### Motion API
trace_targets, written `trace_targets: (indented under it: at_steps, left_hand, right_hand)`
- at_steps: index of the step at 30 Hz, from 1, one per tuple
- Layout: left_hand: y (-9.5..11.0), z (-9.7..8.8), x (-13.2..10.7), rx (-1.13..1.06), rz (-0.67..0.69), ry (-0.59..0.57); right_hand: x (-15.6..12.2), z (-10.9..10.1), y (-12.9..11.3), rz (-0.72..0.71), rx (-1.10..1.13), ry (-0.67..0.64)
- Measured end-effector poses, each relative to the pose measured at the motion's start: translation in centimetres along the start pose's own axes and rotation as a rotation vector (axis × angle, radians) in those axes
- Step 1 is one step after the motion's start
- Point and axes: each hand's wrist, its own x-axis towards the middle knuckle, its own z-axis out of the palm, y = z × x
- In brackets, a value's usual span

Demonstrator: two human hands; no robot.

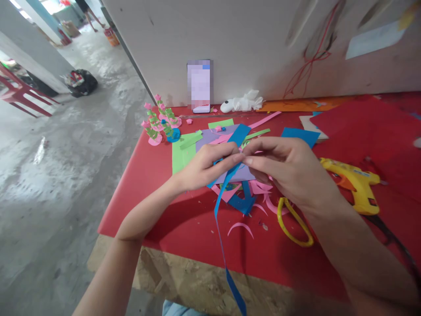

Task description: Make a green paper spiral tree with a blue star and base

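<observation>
Over the middle of the red table (148, 206), my left hand (215, 162) and my right hand (279, 164) meet at their fingertips. Both are closed in a pinch on a narrow blue paper strip (226, 177). Its long tail hangs down past the table's front edge. What part of the strip lies between the fingertips is too small to make out. Beneath the hands lie a purple sheet (213, 136), green paper (180, 158), and pink and blue scraps (243, 204). A yellow scissor handle (307, 239) sits below my right forearm.
A yellow glue gun (365, 186) lies at the right with its cord. Several small paper flowers (153, 125) stand at the back left. Against the pale wall leans a phone (201, 85); a white wrapped thing (241, 103) is beside it. Red paper (368, 131) covers the far right.
</observation>
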Motion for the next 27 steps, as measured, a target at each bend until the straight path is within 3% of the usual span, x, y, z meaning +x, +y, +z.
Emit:
trace_targets:
  at_steps: [5,13,17,27]
  left_hand:
    - [-0.2,-0.1,0.1,0.096,0.027,-0.03]
    - [-1.0,0.8,0.1,-0.146,-0.39,0.056]
    - [-1.0,0.9,0.2,-0.324,-0.541,0.046]
    - [-1.4,0.6,0.0,-0.648,-0.668,-0.019]
  right_hand:
    - [0.3,0.2,0.1,0.077,-0.001,0.001]
    - [1.6,-0.6,0.5,0.136,-0.028,0.119]
    - [2.3,-1.2,1.0,0.12,-0.056,0.194]
    - [2.5,-1.6,1.0,0.113,0.007,0.206]
